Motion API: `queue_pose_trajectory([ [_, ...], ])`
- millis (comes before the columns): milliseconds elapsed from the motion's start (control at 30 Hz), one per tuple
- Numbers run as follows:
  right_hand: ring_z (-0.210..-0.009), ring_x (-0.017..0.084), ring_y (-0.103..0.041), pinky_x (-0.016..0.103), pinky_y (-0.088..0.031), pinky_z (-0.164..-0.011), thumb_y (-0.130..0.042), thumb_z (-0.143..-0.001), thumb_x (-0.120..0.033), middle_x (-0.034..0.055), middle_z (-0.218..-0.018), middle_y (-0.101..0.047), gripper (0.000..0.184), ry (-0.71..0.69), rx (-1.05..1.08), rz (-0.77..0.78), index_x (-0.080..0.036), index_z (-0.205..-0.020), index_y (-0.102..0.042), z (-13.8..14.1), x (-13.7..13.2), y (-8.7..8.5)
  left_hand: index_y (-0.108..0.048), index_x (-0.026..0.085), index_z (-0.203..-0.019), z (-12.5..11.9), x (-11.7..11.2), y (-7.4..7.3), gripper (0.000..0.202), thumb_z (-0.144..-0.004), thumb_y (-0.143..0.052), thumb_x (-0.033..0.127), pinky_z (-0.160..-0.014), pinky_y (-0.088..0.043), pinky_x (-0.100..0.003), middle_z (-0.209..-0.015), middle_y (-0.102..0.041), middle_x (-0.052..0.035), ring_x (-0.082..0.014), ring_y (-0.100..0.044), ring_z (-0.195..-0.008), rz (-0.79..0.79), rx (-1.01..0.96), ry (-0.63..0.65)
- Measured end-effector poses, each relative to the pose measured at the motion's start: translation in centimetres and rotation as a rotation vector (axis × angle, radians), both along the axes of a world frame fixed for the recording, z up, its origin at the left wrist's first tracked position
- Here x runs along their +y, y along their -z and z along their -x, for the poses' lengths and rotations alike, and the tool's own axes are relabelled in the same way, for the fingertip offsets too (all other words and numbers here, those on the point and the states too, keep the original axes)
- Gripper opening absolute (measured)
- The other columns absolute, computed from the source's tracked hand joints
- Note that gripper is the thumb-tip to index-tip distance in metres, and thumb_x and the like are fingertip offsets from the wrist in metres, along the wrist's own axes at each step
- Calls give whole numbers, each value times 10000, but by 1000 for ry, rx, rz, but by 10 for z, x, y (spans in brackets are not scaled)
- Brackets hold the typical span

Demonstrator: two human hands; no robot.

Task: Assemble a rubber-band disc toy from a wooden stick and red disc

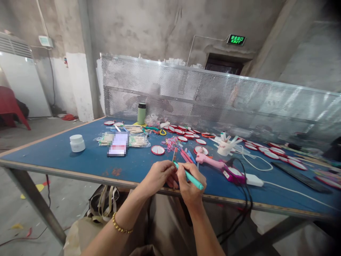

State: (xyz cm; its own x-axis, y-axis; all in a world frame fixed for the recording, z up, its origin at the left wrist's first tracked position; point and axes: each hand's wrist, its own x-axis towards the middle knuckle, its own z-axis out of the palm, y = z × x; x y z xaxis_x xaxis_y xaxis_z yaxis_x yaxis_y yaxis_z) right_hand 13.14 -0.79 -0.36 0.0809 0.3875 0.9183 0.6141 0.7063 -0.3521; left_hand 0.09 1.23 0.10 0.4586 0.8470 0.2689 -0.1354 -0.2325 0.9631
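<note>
My right hand (pixel 190 179) is closed round a turquoise marker pen (pixel 192 179), its tip end pointing up and left toward my left hand (pixel 162 174). The fingers of my left hand are pinched together just in front of that tip. What they hold is mostly hidden. A thin reddish-brown strip (pixel 175 155) shows just above the fingertips; I cannot tell whether it is held or lies on the table. Both hands are over the front edge of the blue table (pixel 133 167). Just beyond them lie a round white piece with a red rim (pixel 158 150) and a tangle of pink cords (pixel 172 143).
At the left stand a white jar (pixel 77 143) and bagged sticks (pixel 138 140). A green bottle (pixel 141 113) is at the back. To the right are a pink-and-purple device (pixel 234 174), a white cup of pens (pixel 224 147), cables, a black phone-like slab (pixel 301 176) and several red-rimmed discs (pixel 271 154).
</note>
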Motion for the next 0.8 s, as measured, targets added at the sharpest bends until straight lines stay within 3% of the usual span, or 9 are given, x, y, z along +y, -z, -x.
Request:
queue_pose_trajectory([
  [800, -545, 110, -597, 219, -482, -559, -552, -907, -195, -17, -643, -637, 131, 48, 9, -10, -188, -800, -626, -2, 0, 1, -542, 166, -812, 0, 1, -1, 302, -863, -532, 464, -527, -515, -238, -619, -614, 7, -151, -654, -554, 27, -5, 14],
])
